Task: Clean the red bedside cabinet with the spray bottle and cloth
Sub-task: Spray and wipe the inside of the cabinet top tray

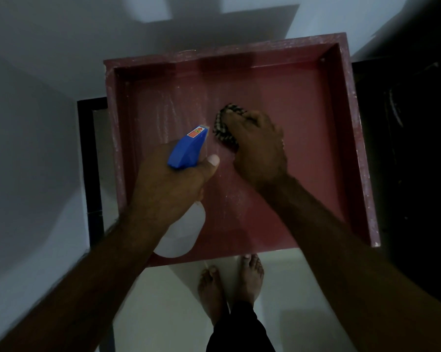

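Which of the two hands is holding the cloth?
The right hand, gripping the checked cloth on the red cabinet; the left hand grips the blue-topped spray bottle instead.

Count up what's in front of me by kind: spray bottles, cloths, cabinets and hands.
spray bottle: 1
cloth: 1
red cabinet: 1
hands: 2, the left hand gripping the spray bottle and the right hand holding the cloth
total: 5
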{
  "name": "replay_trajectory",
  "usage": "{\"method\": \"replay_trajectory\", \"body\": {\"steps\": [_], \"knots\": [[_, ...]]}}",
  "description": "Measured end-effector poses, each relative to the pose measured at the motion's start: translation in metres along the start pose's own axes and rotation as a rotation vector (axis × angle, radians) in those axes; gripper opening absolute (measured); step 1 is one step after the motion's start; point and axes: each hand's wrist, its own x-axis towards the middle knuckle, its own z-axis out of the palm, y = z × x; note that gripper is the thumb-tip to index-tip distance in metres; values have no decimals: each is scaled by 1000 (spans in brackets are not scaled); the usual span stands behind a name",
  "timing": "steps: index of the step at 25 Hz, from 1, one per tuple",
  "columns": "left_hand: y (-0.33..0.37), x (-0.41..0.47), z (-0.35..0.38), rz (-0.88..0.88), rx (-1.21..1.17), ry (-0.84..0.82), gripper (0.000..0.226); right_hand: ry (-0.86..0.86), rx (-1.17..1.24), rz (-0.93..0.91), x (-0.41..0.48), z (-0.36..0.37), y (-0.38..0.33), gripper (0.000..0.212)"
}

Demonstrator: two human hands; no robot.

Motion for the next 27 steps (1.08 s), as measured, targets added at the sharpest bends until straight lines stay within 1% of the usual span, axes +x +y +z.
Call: {"method": "replay_trajectory", "body": {"steps": [1, 2, 4, 6, 12, 16, 18, 20, 23, 25, 27], "knots": [[-1, -1, 1, 0, -2, -6, 40, 16, 22, 13, -2, -1, 7, 75], [-3, -3, 1, -7, -4, -13, 42, 53, 62, 74, -4, -2, 17, 70], [-5, -5, 2, -33, -1, -24, 43, 138, 144, 252, -6, -7, 42, 64], [-9, -10, 4, -57, 9, -35, 44, 186, 176, 339, -11, -12, 62, 65], [-18, -24, 5, -125, 26, -53, 50, 167, 229, 296, -9, -27, 69, 65], [-22, -33, 5, -117, 3, -74, 46, 173, 227, 294, -10, -28, 65, 67], [-23, -38, 4, -105, 2, -78, 44, 129, 240, 336, -7, -21, 69, 69], [-25, -42, 4, -98, -9, -74, 43, 92, 241, 340, -8, -13, 66, 66], [-30, -47, 5, -88, -11, -62, 44, 52, 263, 247, -24, -5, 37, 60], [-32, -50, 7, -80, -9, -51, 45, 4, 205, 169, -37, -5, 14, 68], [-33, -54, 6, -80, -16, -43, 45, -6, 175, 89, -44, -7, 2, 74]]}}
